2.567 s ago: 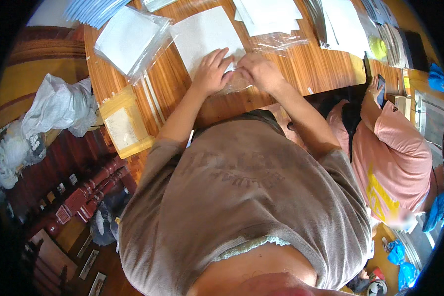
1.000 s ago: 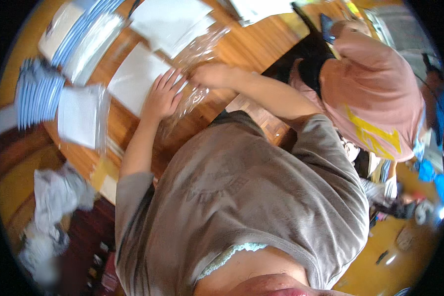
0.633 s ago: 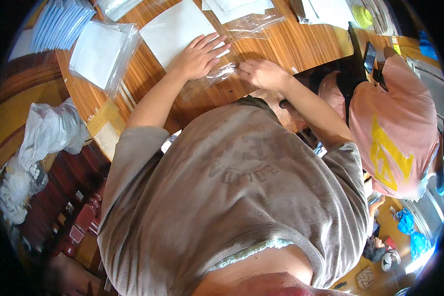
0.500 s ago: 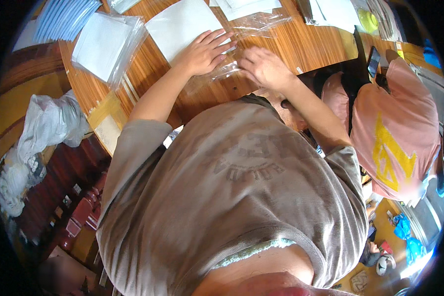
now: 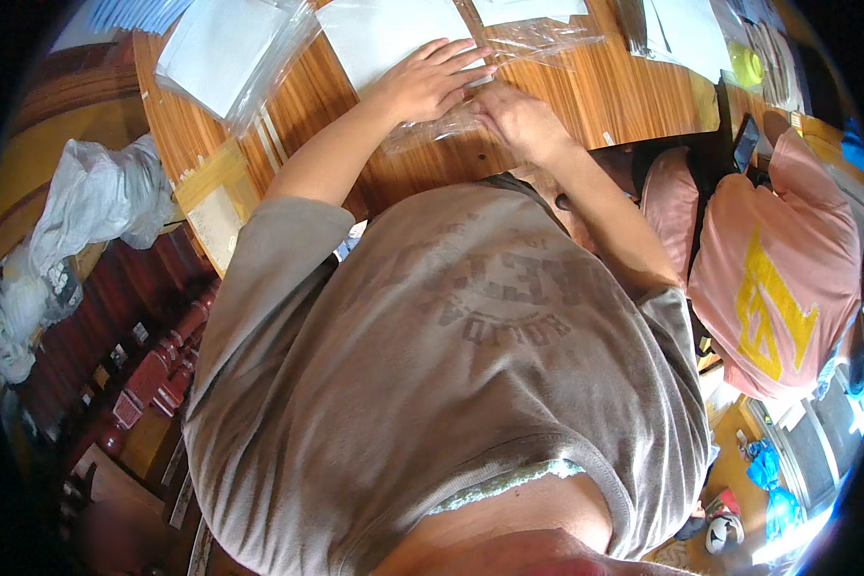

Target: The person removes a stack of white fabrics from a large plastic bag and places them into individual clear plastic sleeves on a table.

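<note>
My left hand (image 5: 434, 81) lies flat with fingers stretched over the near right part of a white sheet (image 5: 386, 36), on the wooden table. Crumpled clear plastic, which looks like the edge of a clear plastic sleeve (image 5: 422, 134), juts out below that hand. Close beside it, my right hand (image 5: 523, 120) has its fingers curled and pinched at the right end of this plastic. The fingertips of the right hand are partly hidden. Whether the sheet sits wholly inside the sleeve, I cannot tell.
A stack of white sheets in clear plastic (image 5: 223, 58) lies to the left, beside blue folded items (image 5: 142, 13). More clear plastic (image 5: 547, 40) and papers (image 5: 682, 36) lie rightward, near a yellow-green round object (image 5: 745, 65). A person in a pink shirt (image 5: 778, 278) sits at right.
My right hand has come in closer to my left hand, its fingers now at the plastic. The left hand stays flat on the sheet. The whole view has shifted slightly.
</note>
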Motion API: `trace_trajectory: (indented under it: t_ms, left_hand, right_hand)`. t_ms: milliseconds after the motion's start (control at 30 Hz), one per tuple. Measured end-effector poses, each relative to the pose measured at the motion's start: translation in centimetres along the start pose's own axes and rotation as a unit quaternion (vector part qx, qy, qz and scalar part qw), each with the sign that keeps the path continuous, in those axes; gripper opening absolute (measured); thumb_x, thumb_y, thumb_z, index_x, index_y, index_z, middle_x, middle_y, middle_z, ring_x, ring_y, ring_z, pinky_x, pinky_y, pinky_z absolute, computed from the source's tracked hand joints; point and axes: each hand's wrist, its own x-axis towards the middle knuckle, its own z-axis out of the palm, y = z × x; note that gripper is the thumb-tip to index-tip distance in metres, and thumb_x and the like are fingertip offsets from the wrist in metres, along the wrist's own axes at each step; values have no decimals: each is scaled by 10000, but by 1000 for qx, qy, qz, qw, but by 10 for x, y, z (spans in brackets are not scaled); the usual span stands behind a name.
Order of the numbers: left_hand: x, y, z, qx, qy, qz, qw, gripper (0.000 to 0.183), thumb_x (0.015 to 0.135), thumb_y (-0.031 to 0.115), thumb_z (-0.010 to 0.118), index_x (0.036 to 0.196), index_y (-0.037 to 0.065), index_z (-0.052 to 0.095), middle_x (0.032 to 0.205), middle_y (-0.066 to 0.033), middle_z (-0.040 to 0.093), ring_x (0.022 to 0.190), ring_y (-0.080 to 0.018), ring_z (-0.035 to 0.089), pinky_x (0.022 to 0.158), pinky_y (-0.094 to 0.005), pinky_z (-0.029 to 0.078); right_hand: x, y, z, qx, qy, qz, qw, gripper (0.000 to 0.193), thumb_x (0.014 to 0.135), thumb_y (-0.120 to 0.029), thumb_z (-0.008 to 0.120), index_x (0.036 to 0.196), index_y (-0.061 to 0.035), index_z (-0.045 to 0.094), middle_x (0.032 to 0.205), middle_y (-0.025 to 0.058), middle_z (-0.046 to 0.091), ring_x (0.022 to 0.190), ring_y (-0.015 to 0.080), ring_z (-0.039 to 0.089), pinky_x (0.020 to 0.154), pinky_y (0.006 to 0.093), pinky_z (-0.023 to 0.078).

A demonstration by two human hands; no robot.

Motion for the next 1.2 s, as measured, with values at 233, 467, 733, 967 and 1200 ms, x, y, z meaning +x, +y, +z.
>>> trace_trajectory:
  t_ms: [233, 467, 733, 967, 1200]
  left_hand:
    - [-2, -1, 5, -1, 13, 6, 1000, 602, 1088, 382, 574, 1660, 236, 455, 1768, -1, 338, 1617, -242, 304, 1344, -487, 222]
    - [4, 5, -1, 77, -53, -16, 996, 570, 1155, 484, 380, 1693, 296, 375, 1793, 40, 270, 1655, -195, 212, 1373, -462, 154]
    - [7, 6, 0, 68, -34, -5, 997, 547, 1163, 467, 362, 1686, 308, 388, 1795, 36, 268, 1652, -199, 229, 1369, -462, 163]
    - [1, -5, -3, 48, -38, 26, 998, 642, 1071, 404, 563, 1679, 280, 400, 1806, 19, 238, 1654, -240, 230, 1355, -485, 201]
    - [8, 8, -12, 158, -75, 15, 984, 756, 1025, 380, 639, 1709, 334, 321, 1811, 31, 224, 1659, -223, 220, 1363, -472, 202]
  right_hand:
    - [13, 9, -9, -8, -50, -25, 998, 312, 964, -254, 776, 1197, -70, 681, 1144, 160, 719, 1044, 366, 732, 874, 481, 617]
    - [14, 2, -11, -32, -56, 9, 998, 121, 953, -162, 744, 1004, -54, 721, 1010, 111, 731, 975, 336, 749, 841, 474, 624]
    - [-22, -18, -32, -82, -70, -149, 983, 122, 929, -168, 749, 981, -58, 740, 985, 79, 687, 1023, 274, 716, 895, 419, 607]
    - [13, -36, -53, -36, 116, -33, 992, 452, 863, -411, 850, 1174, -94, 765, 1103, 118, 733, 1050, 313, 730, 846, 445, 625]
    - [21, -45, 30, -72, -43, -50, 995, 232, 934, -266, 722, 1072, -82, 752, 1026, 103, 735, 1007, 289, 742, 865, 428, 616]
